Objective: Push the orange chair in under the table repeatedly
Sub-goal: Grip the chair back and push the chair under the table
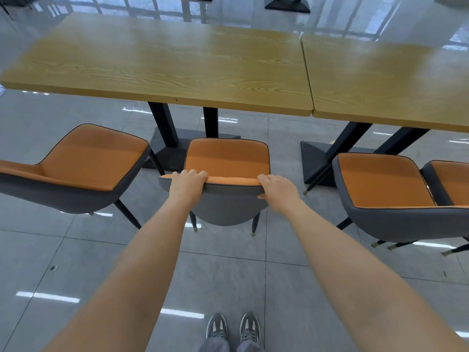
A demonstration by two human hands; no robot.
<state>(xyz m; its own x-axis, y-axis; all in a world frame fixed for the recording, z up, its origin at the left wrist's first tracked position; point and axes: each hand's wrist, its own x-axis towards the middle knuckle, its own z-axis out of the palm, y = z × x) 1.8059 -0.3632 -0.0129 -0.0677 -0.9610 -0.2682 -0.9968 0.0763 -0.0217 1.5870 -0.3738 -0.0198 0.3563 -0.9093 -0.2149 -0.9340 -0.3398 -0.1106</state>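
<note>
Single head view, steeply downward and forward; table (177, 64) ahead, shoes (233, 329) below.

left hand (188, 182): palm down, fingers curled over a top edge | right hand (278, 190): fingers hooked forward, thumb pressed below | both bare forearms extended straight ahead, roughly parallel, wrists level
</note>
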